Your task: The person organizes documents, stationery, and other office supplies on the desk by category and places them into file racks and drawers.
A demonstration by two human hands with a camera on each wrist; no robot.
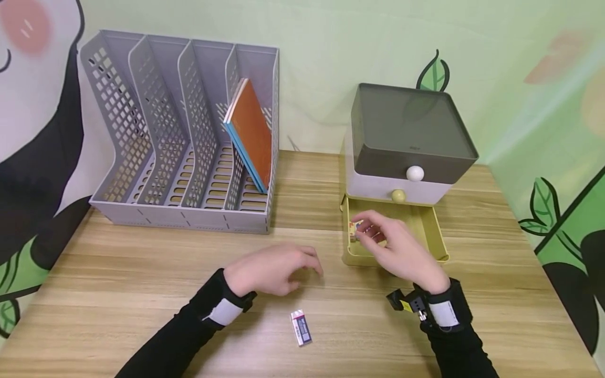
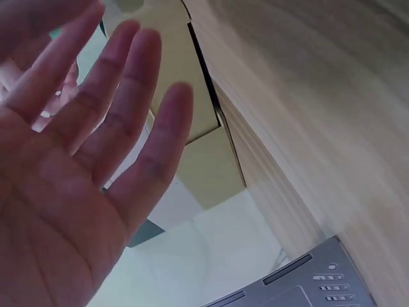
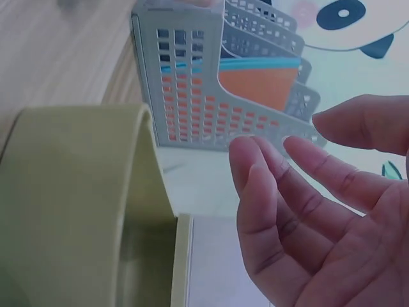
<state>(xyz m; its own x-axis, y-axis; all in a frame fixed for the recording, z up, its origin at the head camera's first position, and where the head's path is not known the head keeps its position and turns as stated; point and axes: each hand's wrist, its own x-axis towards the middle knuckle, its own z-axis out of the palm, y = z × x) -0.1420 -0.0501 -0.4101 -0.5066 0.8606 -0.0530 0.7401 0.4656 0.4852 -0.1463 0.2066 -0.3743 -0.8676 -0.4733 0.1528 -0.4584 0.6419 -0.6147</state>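
My right hand [image 1: 394, 244] hovers over the pulled-out yellow drawer [image 1: 437, 231], its fingers loosely bent and nothing between them in the right wrist view. Just beside its fingertips, a small colourful block [image 1: 352, 231] lies against the drawer's left wall, partly covered by the hand. My left hand [image 1: 274, 268] hangs over the table to the left of the drawer, fingers relaxed, palm bare in the left wrist view. Below it on the wood lies an eraser [image 1: 301, 327] in a blue and white sleeve.
The drawer belongs to a small cabinet with a dark grey top [image 1: 416, 121] and round knobs. At the back left stands a grey file rack [image 1: 179, 218] with several slots; thin books [image 1: 252, 136] with orange and blue covers lean in its rightmost slot.
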